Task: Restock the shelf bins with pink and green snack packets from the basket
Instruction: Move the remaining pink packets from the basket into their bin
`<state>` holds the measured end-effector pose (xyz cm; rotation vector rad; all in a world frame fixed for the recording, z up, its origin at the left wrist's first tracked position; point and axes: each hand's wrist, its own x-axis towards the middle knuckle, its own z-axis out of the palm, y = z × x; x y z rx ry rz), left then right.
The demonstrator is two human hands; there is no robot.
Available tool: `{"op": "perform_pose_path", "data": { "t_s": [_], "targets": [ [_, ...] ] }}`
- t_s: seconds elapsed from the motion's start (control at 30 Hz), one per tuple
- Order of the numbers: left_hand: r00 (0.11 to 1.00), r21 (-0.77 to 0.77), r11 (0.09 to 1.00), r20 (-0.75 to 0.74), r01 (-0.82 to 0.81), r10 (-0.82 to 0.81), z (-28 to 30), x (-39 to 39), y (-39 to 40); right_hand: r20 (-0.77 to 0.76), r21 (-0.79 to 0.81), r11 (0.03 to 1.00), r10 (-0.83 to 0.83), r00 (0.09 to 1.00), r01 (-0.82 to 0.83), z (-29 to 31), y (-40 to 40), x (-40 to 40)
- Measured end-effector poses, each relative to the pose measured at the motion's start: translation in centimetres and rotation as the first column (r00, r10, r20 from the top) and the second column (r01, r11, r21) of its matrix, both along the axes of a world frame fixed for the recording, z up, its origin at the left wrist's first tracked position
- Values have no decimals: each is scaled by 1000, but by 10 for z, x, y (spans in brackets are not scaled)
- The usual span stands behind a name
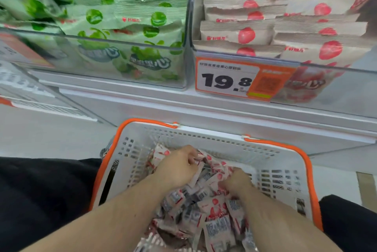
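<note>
A white perforated plastic basket [206, 135] with orange handles [306, 162] is being held low in front of the shelf, and a loose heap of small crinkled pink snack packets [214, 209], white film printed with red strawberries and black barcodes, is lying inside it. The left hand [177, 167] is being pushed into the far part of the heap, its fingers curled round a bunch of these packets so that a grip is being kept on them. The right hand [237, 182] is being buried in the packets near the basket's right wall, its fingers bent down into the pile and closing on packets there as well. Above, two clear, smooth-walled rectangular plastic shelf bins are standing side by side on the white shelf [204, 111]. The left bin [102, 47] is being filled by glossy green snack packets [126, 19] with round green fruit prints, lying tumbled and tilted. The right bin [346, 72] is carrying flat pink packets with serrated sealed edges [244, 33], stacked in neat overlapping rows. An orange-bordered price tag [230, 80] reading 19.8 is being displayed on the right bin's front wall. Black fabric [40, 190] is showing at both lower corners.
</note>
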<state>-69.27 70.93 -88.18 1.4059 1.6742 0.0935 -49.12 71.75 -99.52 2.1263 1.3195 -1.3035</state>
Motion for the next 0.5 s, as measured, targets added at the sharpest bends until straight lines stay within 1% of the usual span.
{"op": "perform_pose_path", "data": {
  "t_s": [0.07,0.13,0.27,0.33,0.43,0.47,0.5],
  "targets": [
    [1000,-10,1000,-9,15,-16,3,2,-2,61,-12,995,98,993,-98,7,1,9],
    [1000,-19,999,-6,30,-30,9,6,-3,57,22,992,125,991,-126,21,3,19],
    [999,-14,999,-7,45,-45,29,17,-4,-32,125,988,96,995,-91,64,5,43],
    [1000,-9,1000,20,20,-20,40,23,-5,-95,158,984,99,991,-83,92,8,52],
    [982,-28,995,162,-96,99,60,31,-8,-209,141,983,142,968,-113,142,13,54],
    [956,-47,987,243,-157,163,68,34,-9,-252,156,979,166,954,-129,158,14,52],
    [911,-75,971,336,-227,239,75,36,-9,-293,175,975,188,937,-141,174,14,48]
  ]
}}
